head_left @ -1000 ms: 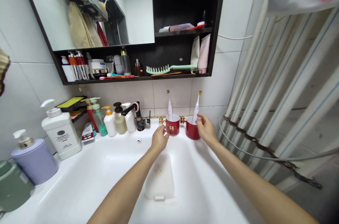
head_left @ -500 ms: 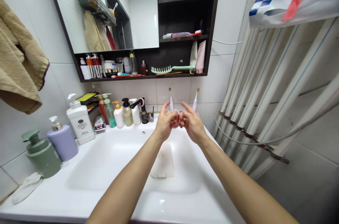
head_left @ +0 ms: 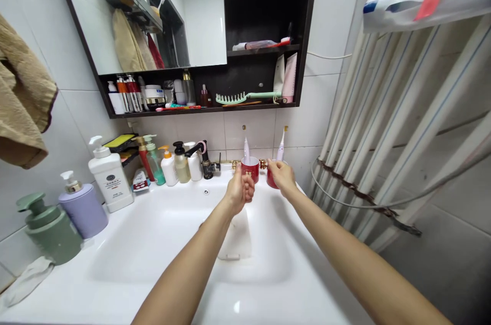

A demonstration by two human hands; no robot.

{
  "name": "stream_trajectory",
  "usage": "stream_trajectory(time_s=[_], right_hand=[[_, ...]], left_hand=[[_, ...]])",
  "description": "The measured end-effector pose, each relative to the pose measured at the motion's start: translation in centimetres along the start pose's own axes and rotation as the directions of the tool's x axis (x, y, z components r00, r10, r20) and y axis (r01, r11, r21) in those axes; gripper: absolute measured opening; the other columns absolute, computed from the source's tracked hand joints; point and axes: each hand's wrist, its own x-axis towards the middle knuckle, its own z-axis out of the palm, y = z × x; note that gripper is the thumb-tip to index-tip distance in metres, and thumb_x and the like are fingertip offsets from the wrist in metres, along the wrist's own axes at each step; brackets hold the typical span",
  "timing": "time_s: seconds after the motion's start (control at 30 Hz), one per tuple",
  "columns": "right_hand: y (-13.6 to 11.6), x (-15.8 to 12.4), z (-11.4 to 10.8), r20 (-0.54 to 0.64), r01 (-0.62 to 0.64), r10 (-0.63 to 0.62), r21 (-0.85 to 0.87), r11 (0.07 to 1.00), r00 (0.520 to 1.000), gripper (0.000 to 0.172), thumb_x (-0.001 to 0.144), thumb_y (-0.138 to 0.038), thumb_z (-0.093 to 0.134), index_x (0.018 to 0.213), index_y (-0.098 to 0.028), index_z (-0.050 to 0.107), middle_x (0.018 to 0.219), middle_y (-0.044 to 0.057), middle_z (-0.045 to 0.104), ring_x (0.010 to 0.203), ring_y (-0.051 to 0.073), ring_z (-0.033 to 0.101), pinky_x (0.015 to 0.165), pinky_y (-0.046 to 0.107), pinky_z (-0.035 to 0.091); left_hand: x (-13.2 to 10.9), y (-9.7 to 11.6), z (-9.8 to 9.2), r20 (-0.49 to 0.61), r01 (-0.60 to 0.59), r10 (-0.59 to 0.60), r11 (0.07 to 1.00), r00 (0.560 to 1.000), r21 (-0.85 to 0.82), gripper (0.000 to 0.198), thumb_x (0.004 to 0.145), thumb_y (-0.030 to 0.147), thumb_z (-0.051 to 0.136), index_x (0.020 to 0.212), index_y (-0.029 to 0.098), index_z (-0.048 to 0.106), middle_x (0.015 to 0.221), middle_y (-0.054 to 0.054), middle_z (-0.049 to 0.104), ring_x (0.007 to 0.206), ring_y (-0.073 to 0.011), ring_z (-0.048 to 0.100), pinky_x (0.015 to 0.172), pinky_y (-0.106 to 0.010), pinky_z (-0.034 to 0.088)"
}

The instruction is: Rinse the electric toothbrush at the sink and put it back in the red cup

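Observation:
My left hand (head_left: 239,190) is in front of a red cup (head_left: 250,164) with gold handles, its thumb up and its fingers curled over an empty palm. A white electric toothbrush (head_left: 246,151) stands in that cup. My right hand (head_left: 283,176) is at a second red cup (head_left: 271,176) and covers much of it. The fingers of this hand are mostly hidden, so I cannot see whether they grip the cup. Another white electric toothbrush (head_left: 281,151) rises behind my right hand.
The white sink basin (head_left: 153,233) lies under my forearms. A black faucet (head_left: 207,164) and several pump bottles (head_left: 182,164) line its back edge. Above hangs a dark cabinet (head_left: 264,84) with a mirror. White pipes (head_left: 376,125) run along the right wall.
My hands, which were close together with index fingers pointing up, have moved apart. My right hand has gone right to the second red cup; my left hand has dropped slightly with fingers curled.

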Motion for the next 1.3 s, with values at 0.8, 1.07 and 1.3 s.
stream_trajectory(time_s=[0.8,1.07,1.3], right_hand=[[3.6,-6.9,2.4,0.283,0.246,-0.12,-0.469,0.848,0.952,0.011,0.058,-0.026,0.051,0.063,-0.017,0.055,0.1,0.008,0.041,0.093,0.02,0.043,0.079,0.03,0.034],[4.2,-9.3,7.4,0.397,0.276,-0.11,-0.389,0.879,0.911,0.009,0.058,-0.02,0.051,0.065,-0.019,0.056,0.099,0.006,0.042,0.085,0.018,0.048,0.074,0.029,0.038],[6.1,-8.8,8.8,0.374,0.219,-0.048,-0.428,0.877,0.926,0.006,0.059,-0.023,0.05,0.061,-0.018,0.053,0.109,0.008,0.036,0.092,0.021,0.044,0.077,0.031,0.036]], left_hand=[[4.3,-2.2,-2.3,-0.139,-0.315,0.485,0.733,0.864,0.602,0.041,0.052,0.021,0.059,0.091,0.014,0.049,0.087,-0.007,0.056,0.076,-0.0125,0.05,0.068,-0.025,0.037],[3.6,-4.7,-6.9,-0.201,-0.215,0.475,0.682,0.857,0.699,0.023,0.057,0.019,0.052,0.08,0.016,0.053,0.069,-0.002,0.057,0.062,-0.0115,0.051,0.061,-0.024,0.038],[2.5,-2.0,-9.7,-0.502,-0.523,0.544,0.829,0.672,0.198,0.026,0.058,0.021,0.051,0.083,0.015,0.048,0.079,-0.002,0.056,0.073,-0.0092,0.051,0.066,-0.02,0.038]])
